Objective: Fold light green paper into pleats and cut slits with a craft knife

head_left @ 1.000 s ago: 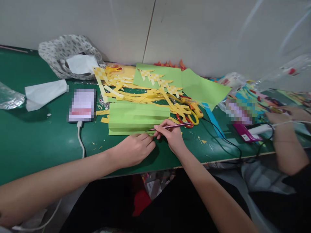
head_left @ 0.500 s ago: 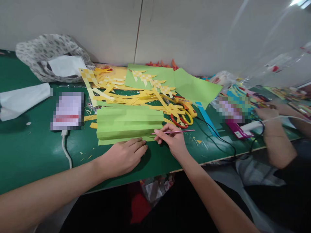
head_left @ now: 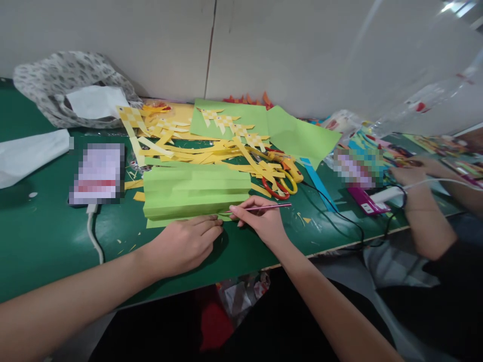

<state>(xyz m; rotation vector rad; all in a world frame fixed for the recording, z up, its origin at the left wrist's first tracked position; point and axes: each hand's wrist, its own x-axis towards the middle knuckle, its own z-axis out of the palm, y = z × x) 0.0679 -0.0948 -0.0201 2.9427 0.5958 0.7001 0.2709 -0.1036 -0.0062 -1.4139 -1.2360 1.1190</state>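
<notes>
A creased sheet of light green paper (head_left: 196, 188) lies before me on the green table, with fold lines running along its length. My left hand (head_left: 190, 240) rests flat at its near edge, fingers stretched out and pressing on the paper. A thin pinkish pencil (head_left: 271, 206) is pinched in my right hand (head_left: 260, 218), its tip on the paper close to my left fingertips. Just beyond the right end of the sheet lie scissors with red and yellow handles (head_left: 285, 186), and a yellow glue gun (head_left: 293, 168) beside them.
Yellow paper strips (head_left: 204, 153) and woven pieces (head_left: 234, 125) lie behind the sheet. A phone (head_left: 98, 171) on a white cable is at left, near a patterned cloth bag (head_left: 83, 100). At right are a purple power strip (head_left: 364, 200), a black cord and another person's arm (head_left: 428, 216).
The pencil tip has shifted slightly left along the near edge of the paper, with my right hand. My left hand stays in place. The whole view has moved a little.
</notes>
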